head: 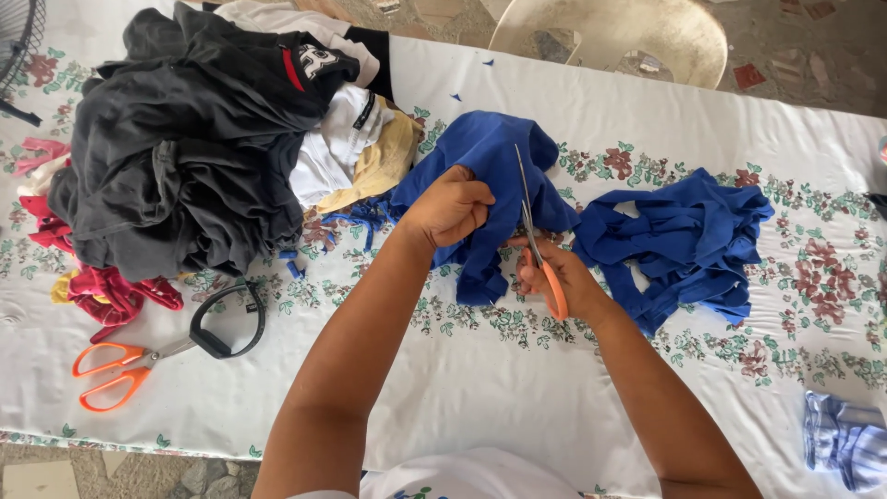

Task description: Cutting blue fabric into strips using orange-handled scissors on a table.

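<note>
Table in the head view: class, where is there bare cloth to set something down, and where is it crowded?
Free: the near strip of the table between the spare scissors and the striped cloth, and the far edge behind the blue strips. Crowded: the clothes pile far left, and the middle, where both hands work the blue fabric.

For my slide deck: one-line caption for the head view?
Left hand grips blue cloth; right hand cuts it with orange-handled scissors.

a white and red label [309, 63] on the black garment atop the pile
</note>
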